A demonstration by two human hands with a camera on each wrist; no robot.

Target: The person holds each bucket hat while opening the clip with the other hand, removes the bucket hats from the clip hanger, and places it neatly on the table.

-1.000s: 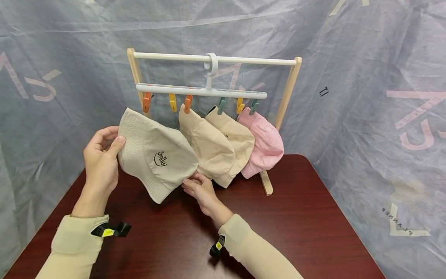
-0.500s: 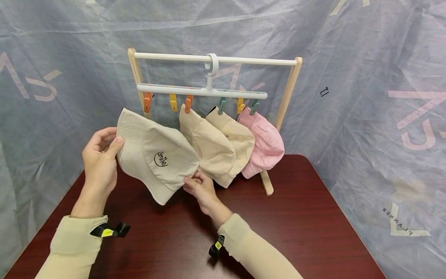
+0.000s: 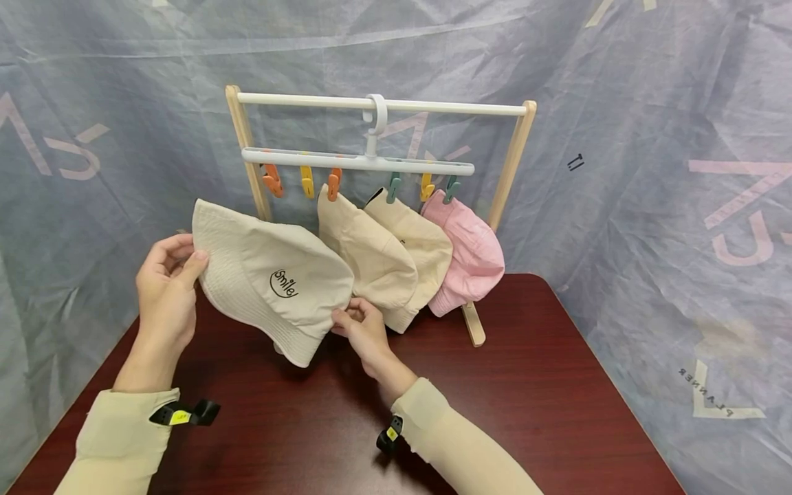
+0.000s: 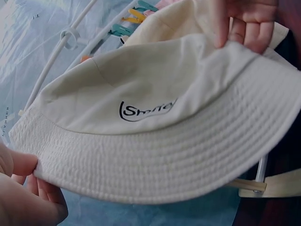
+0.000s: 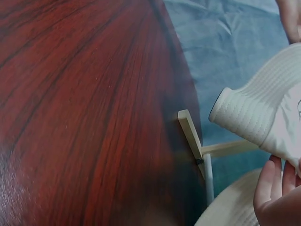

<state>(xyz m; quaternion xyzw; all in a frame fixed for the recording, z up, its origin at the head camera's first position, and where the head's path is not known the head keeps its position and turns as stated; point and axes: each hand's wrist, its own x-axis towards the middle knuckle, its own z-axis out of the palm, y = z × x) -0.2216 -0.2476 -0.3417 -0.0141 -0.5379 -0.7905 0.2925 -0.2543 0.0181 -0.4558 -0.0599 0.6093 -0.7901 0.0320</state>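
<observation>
An off-white bucket hat with a dark "smile" stitched on its crown is held up between both hands, in front of the rack's left side. At the brim's left edge my left hand pinches the cloth between thumb and fingers. My right hand pinches the crown low on its right side, close to a hanging cream hat. The left wrist view shows the stitched front and wide brim. Above the held hat, an orange clip hangs tilted, apart from the cloth.
A wooden rack carries a white hanger with several coloured clips. Orange, green and teal clips hold cream hats and a pink hat. A yellow clip holds nothing. Everything stands on a dark red table before grey cloth.
My left hand has moved left and slightly down with the held hat's brim. My right hand has shifted slightly right and up. The leftmost orange clip now hangs at a slant.
</observation>
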